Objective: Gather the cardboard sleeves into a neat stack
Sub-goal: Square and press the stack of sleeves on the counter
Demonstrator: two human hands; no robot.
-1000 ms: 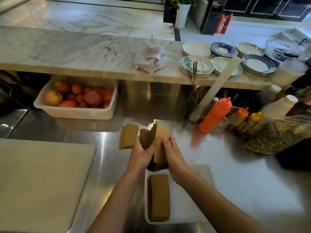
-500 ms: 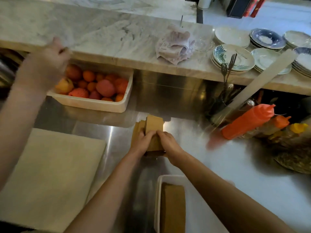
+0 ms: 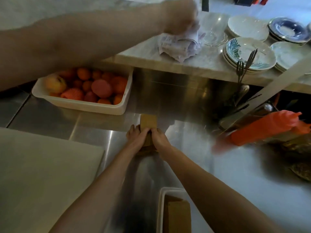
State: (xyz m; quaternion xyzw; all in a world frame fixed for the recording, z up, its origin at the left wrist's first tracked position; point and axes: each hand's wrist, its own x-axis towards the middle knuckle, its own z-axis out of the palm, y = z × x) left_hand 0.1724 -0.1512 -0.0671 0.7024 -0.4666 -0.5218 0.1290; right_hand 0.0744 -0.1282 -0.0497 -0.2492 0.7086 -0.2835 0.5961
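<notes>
Two hands, left hand [image 3: 137, 137] and right hand [image 3: 159, 138], clamp the cardboard sleeves [image 3: 148, 126] from both sides, mid steel counter [image 3: 218, 165], toward its back edge. Best to squeeze evenly and tap the edges level before releasing.

dim steel counter [image 3: 235, 174], marble ledge [image 3: 193, 63]

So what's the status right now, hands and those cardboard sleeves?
Left hand and right hand both clamped on the brown cardboard sleeve stack. Stack on the steel counter. Another person's arm reaching overhead, clear.
</notes>
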